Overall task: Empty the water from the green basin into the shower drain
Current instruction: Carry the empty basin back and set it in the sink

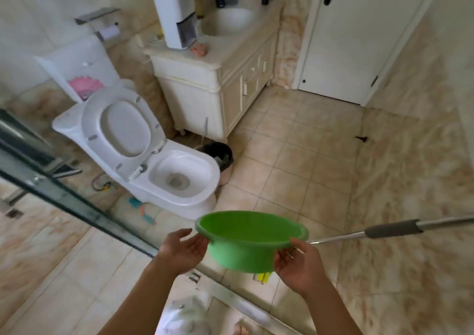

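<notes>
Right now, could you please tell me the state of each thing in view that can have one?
Green basin: held off the floor, roughly level; whether it holds water cannot be told.
Left hand: open palm against the basin's rim.
Right hand: holding the basin's side.
Toilet: seat and lid up.
Door: shut.
Bin: open top, something inside.
Cabinet: doors shut.

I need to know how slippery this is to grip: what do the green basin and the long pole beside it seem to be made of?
The green basin looks like thin moulded plastic: uniform colour, soft sheen, rolled rim. The pole looks like bare metal, silvery and reflective, with a matte grey sleeve, probably foam or rubber.
</notes>
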